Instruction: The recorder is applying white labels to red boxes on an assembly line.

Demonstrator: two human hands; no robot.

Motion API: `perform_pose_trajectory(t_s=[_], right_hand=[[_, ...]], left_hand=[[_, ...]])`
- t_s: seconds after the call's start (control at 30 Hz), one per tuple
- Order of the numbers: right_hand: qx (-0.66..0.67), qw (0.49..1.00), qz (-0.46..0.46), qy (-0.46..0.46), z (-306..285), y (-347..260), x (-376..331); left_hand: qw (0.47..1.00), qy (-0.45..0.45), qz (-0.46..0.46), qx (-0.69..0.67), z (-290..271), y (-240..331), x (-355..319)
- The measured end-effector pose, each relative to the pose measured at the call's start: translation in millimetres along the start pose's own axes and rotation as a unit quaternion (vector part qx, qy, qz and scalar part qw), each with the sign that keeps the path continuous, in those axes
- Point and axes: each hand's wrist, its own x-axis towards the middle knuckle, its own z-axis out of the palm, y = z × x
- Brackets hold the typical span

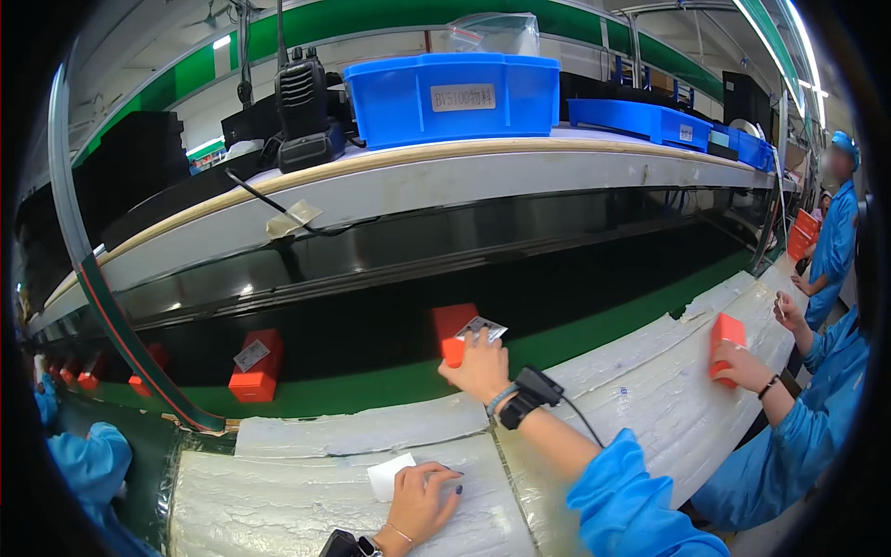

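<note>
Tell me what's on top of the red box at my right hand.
A printed slip sits on the box; the right hand covers part of both, so what's beneath can't be seen.

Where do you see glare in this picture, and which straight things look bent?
Head view: glare spots on the dark panel, ceiling lights washed to white; also head view: shelf edge bows upward, left post curves.

A pale rectangular label (463, 97) with dark printed characters stands on the large blue bin (394, 107).
</note>
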Motion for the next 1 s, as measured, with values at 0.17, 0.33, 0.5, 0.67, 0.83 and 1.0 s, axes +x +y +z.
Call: perform_pose_trajectory(t_s=[0.17, 0.33, 0.5, 0.67, 0.83, 1.0], right_hand=[[0.074, 0.995, -0.005, -0.072, -81, 27, -19], [0.045, 0.996, -0.055, -0.059, -136, 42, -102], [0.033, 0.993, -0.011, -0.11, -182, 24, -183], [0.058, 0.989, -0.105, -0.088, -185, 13, -214], [0.035, 0.976, -0.166, -0.137, -152, 11, -206], [0.019, 0.967, -0.192, -0.164, -145, 13, -206]], left_hand=[[1.0, -0.018, 0.012, 0.014, 1, 2, -4], [1.0, -0.024, 0.01, 0.0, 2, 2, -7], [0.998, -0.036, -0.009, -0.05, 2, 13, -3], [0.996, -0.006, -0.036, -0.078, 6, 13, 0], [0.991, 0.006, -0.07, -0.111, 5, 14, -3], [0.984, -0.017, -0.116, -0.137, 4, 18, -1]])
